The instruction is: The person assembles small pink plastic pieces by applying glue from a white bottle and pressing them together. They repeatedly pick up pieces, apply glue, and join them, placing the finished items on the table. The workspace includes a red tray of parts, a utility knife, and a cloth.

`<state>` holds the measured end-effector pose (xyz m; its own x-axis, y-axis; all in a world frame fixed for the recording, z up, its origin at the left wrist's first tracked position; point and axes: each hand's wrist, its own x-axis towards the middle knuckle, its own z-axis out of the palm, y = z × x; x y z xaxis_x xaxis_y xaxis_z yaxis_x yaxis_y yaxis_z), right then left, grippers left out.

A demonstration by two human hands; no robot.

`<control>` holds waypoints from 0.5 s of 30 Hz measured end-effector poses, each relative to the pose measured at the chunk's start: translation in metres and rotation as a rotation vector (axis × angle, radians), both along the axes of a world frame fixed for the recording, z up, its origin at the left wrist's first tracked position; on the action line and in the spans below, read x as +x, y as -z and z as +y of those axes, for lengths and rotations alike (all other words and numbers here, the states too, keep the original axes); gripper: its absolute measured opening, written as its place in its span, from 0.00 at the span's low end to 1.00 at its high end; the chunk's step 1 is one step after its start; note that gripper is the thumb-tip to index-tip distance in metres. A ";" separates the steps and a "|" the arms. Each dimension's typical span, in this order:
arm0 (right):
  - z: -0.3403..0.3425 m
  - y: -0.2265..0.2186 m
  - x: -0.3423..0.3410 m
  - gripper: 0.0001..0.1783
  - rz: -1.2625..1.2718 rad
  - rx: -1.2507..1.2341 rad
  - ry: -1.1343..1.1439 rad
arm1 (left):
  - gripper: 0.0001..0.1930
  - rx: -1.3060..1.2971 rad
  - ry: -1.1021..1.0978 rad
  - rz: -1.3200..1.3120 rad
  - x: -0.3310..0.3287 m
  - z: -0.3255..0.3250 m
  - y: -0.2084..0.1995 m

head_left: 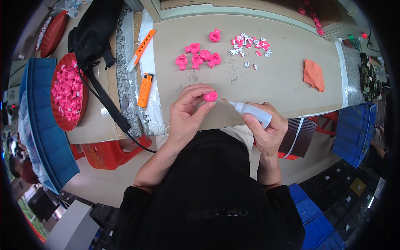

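Between the thumb and fingers of my left hand (187, 110) is a small pink plastic part (211, 96), its hollow side turned toward the right. My right hand (268, 127) is wrapped round a white squeeze bottle (254, 113), whose narrow nozzle tip (224, 100) points at the pink part, very close to it; whether they touch I cannot tell. Beyond my hands lies a group of hollow pink figure parts (196, 61), with one more pink piece (215, 36) farther back. To their right are scattered many small white and pink pieces (250, 43).
An orange cutter knife (143, 48) and an orange lighter (144, 90) lie at the left of the table. Farther left are a red bowl (56, 118) heaped with pink parts, a black bag (96, 33) and a blue crate (46, 146). An orange cloth (313, 75) lies at right.
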<state>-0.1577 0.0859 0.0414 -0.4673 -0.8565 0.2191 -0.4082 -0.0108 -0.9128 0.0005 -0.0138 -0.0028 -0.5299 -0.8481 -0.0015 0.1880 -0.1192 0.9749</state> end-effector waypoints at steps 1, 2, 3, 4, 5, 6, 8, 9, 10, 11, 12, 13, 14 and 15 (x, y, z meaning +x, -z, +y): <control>-0.001 0.001 -0.001 0.13 -0.004 -0.014 -0.003 | 0.15 0.005 -0.004 0.013 -0.001 -0.001 0.000; 0.000 0.000 -0.001 0.13 -0.042 -0.004 0.002 | 0.15 0.053 0.000 0.013 0.000 -0.001 0.000; 0.003 0.000 -0.003 0.14 -0.081 0.006 0.007 | 0.16 0.101 0.004 0.013 0.002 0.000 0.001; 0.004 -0.001 -0.004 0.15 -0.118 0.020 0.014 | 0.16 0.154 0.010 0.014 0.003 0.002 0.001; 0.002 -0.001 -0.004 0.15 -0.197 0.012 0.059 | 0.16 0.192 0.018 0.015 0.003 0.001 -0.001; -0.001 -0.001 -0.003 0.16 -0.276 0.003 0.104 | 0.16 0.229 0.025 0.015 0.003 0.000 -0.004; -0.005 0.001 -0.002 0.17 -0.389 0.010 0.145 | 0.17 0.272 0.038 0.013 0.004 0.001 -0.005; -0.010 0.006 -0.004 0.18 -0.423 0.021 0.139 | 0.17 0.274 0.042 0.011 0.005 0.001 -0.006; -0.016 0.011 -0.005 0.18 -0.456 0.033 0.136 | 0.17 0.276 0.048 0.010 0.006 0.002 -0.005; -0.022 0.017 -0.007 0.18 -0.333 0.016 0.105 | 0.16 0.279 0.048 0.010 0.006 0.002 -0.005; -0.029 0.024 -0.008 0.17 -0.209 0.000 0.073 | 0.16 0.281 0.049 0.009 0.006 0.003 -0.005; -0.035 0.031 -0.008 0.17 -0.084 -0.017 0.040 | 0.16 0.281 0.048 0.010 0.007 0.004 -0.004; -0.039 0.035 -0.005 0.17 -0.056 0.004 0.057 | 0.16 0.275 0.045 0.005 0.006 0.004 -0.005; -0.044 0.040 -0.002 0.16 -0.029 0.026 0.074 | 0.16 0.269 0.042 0.000 0.007 0.005 -0.005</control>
<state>-0.1597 0.0420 0.0014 -0.5356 -0.8244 0.1828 -0.3800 0.0419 -0.9240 0.0071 -0.0090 0.0024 -0.5645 -0.7944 -0.2241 0.1773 -0.3819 0.9070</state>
